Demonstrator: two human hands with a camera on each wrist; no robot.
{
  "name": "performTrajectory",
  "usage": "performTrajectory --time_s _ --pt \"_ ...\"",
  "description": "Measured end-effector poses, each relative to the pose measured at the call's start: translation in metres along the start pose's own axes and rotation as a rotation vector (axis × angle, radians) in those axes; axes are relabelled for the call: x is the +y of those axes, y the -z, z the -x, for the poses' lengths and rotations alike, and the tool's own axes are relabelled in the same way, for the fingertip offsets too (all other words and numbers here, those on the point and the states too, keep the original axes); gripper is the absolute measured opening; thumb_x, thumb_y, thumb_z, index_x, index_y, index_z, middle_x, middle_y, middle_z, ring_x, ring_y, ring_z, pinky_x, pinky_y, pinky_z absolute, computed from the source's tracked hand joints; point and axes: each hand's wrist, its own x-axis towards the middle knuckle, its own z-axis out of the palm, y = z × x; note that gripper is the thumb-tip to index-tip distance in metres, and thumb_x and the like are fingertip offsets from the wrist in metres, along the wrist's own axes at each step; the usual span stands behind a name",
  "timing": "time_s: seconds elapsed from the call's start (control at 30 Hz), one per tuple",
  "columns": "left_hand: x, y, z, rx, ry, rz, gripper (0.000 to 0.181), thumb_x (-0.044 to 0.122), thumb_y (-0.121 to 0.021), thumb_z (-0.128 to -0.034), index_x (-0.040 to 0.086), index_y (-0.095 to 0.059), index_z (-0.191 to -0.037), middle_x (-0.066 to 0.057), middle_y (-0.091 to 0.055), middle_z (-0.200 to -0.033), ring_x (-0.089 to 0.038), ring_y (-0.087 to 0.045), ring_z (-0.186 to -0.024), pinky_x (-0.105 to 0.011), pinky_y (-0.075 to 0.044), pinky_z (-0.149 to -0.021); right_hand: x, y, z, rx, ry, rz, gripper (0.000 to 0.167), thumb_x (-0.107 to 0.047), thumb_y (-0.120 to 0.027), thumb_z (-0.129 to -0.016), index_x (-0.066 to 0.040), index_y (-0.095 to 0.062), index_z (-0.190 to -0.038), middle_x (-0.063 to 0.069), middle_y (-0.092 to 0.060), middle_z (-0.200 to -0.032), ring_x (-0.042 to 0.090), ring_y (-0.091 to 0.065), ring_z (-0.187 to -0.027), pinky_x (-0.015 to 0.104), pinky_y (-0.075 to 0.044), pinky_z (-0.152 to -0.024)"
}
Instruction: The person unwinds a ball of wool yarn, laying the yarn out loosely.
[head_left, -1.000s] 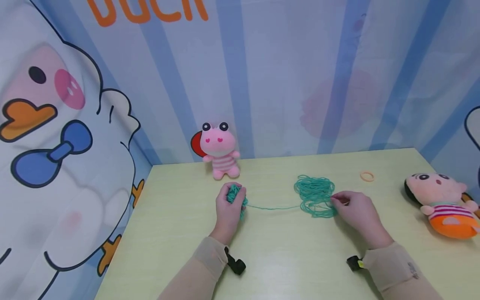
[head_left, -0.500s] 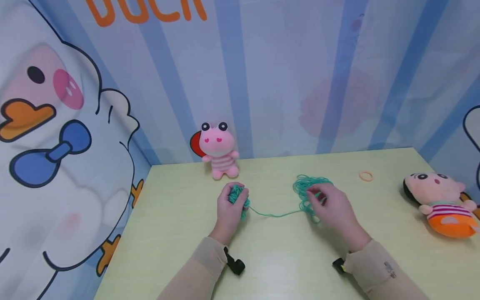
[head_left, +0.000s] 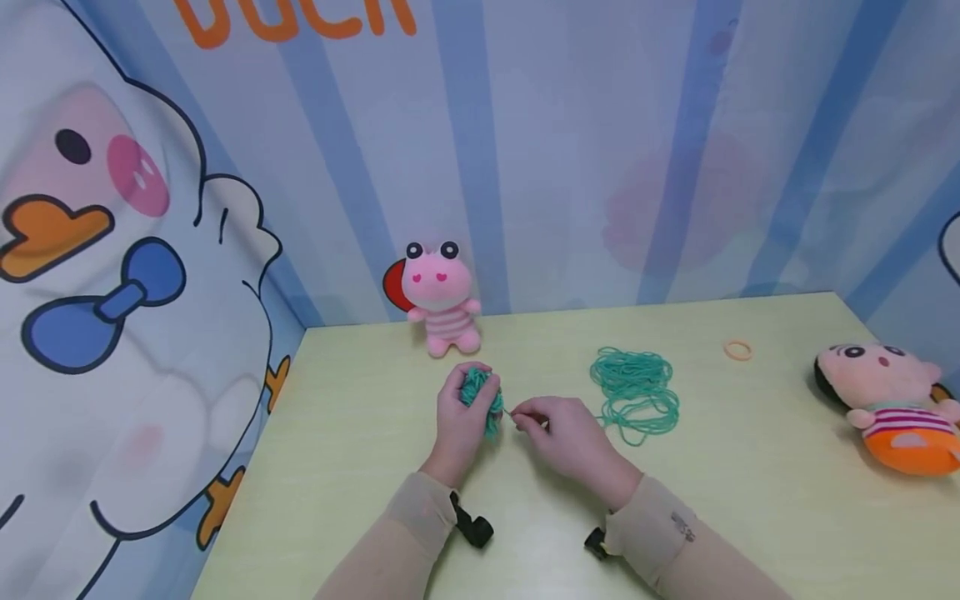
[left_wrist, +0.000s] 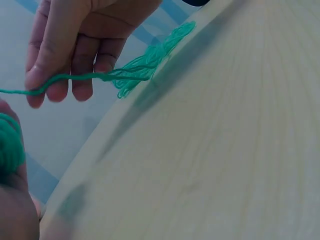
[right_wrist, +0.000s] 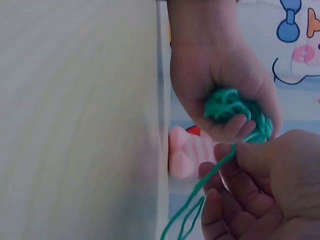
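Pink plush (head_left: pixel 437 287) beyond left hand (head_left: pixel 459 427), ring (head_left: pixel 738 358) near yarn (head_left: pixel 632 375), doll (head_left: pixel 906 421)

From here I see a pale, wood-grained table (head_left: pixel 360 425). Loose green yarn (head_left: pixel 633 379) lies on it in loops. Left of that yarn and farther back, I have a pink plush toy (head_left: pixel 437 287) upright; to its right, an orange ring (head_left: pixel 738 358), then a plush doll (head_left: pixel 903 419) lying down.

So the yarn (head_left: pixel 474 385) I'm gripping is all teal green, and my sleeves (head_left: pixel 652 537) are beige. Table (head_left: pixel 540 537)'s pale yellow with faint wood grain. Pink plush toy (head_left: pixel 437 287) has pink-and-white stripes, plush doll (head_left: pixel 903 417) rocks magenta-and-white stripes over orange, and the backdrop (head_left: pixel 555 167) is light blue striped with darker blue.
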Motion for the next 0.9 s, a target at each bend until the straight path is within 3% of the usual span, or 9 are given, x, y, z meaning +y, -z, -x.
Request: performTrajectory --time_s 0.1,0.2,0.33,0.43,0.53,0.67,0.8,0.9 --pt "0.000 -0.001 0.000 0.006 -0.002 0.011 0.025 0.022 -0.073 -0.1078 0.004 -0.064 -0.122 0.000 -0.070 -0.091 -0.014 -0.067 -0.066 -0.026 -0.062 -0.062 0.005 0.006 0.003 0.052 -0.010 -0.012 0.014 -0.017 -0.072 -0.108 -0.013 -0.083 -0.114 -0.001 -0.084 -0.105 0.007 -0.071 -0.087 0.030 -0.062 -0.081" --pt "0.000 -0.001 -0.001 0.007 -0.003 0.011 0.026 0.022 -0.073 -0.1079 0.003 -0.063 -0.123 0.000 -0.071 -0.092 -0.014 -0.067 -0.066 -0.025 -0.062 -0.061 0.011 0.011 0.006 0.058 -0.002 -0.055 0.019 -0.018 -0.070 -0.109 -0.010 -0.080 -0.123 0.001 -0.082 -0.105 0.007 -0.069 -0.086 0.027 -0.060 -0.079" --pt "0.000 0.000 0.000 -0.007 0.005 0.004 0.030 0.023 -0.072 -0.1085 0.001 -0.062 -0.126 -0.001 -0.070 -0.093 -0.015 -0.068 -0.066 -0.026 -0.063 -0.062 0.014 0.011 0.007 0.010 0.029 -0.087 0.042 -0.025 -0.075 -0.107 -0.005 -0.070 -0.143 0.007 -0.081 -0.121 0.012 -0.073 -0.095 0.027 -0.063 -0.084" --pt "0.000 0.000 0.001 -0.015 0.017 0.004 0.028 0.024 -0.072 -0.1087 0.004 -0.063 -0.126 -0.001 -0.070 -0.094 -0.016 -0.068 -0.067 -0.027 -0.063 -0.063 0.015 0.007 0.006 -0.020 0.042 -0.085 0.050 -0.025 -0.078 -0.104 -0.004 -0.066 -0.148 0.009 -0.079 -0.133 0.018 -0.076 -0.104 0.030 -0.065 -0.088" --pt "0.001 0.001 0.002 -0.016 0.022 0.017 0.026 0.022 -0.072 -0.1085 0.005 -0.063 -0.125 -0.001 -0.069 -0.093 -0.016 -0.068 -0.066 -0.027 -0.063 -0.063 0.012 0.001 0.003 -0.039 0.029 -0.091 0.045 -0.023 -0.077 -0.105 -0.006 -0.069 -0.146 0.008 -0.079 -0.135 0.022 -0.077 -0.111 0.036 -0.067 -0.092" --pt "0.000 0.001 0.001 -0.014 0.018 0.037 0.028 0.019 -0.072 -0.1082 0.001 -0.061 -0.126 0.000 -0.069 -0.092 -0.016 -0.068 -0.065 -0.027 -0.063 -0.062 0.009 -0.005 0.001 -0.038 0.011 -0.087 0.028 -0.022 -0.076 -0.105 -0.010 -0.079 -0.130 0.004 -0.083 -0.123 0.020 -0.080 -0.107 0.040 -0.067 -0.095" --pt "0.000 0.000 0.001 -0.016 0.010 0.033 0.027 0.020 -0.072 -0.1085 0.001 -0.061 -0.125 0.000 -0.069 -0.091 -0.014 -0.068 -0.064 -0.026 -0.063 -0.061 0.009 -0.004 0.001 0.008 -0.021 -0.089 0.016 -0.020 -0.077 -0.105 -0.013 -0.084 -0.118 0.000 -0.085 -0.112 0.014 -0.079 -0.100 0.040 -0.067 -0.093" --pt "-0.001 0.000 0.001 -0.012 0.008 0.024 0.025 0.022 -0.072 -0.1087 0.004 -0.062 -0.124 0.000 -0.069 -0.090 -0.014 -0.068 -0.064 -0.026 -0.063 -0.062 0.012 0.003 0.002 0.046 -0.049 -0.130 0.017 -0.018 -0.075 -0.106 -0.011 -0.084 -0.119 0.001 -0.085 -0.111 0.014 -0.080 -0.100 0.041 -0.067 -0.093"
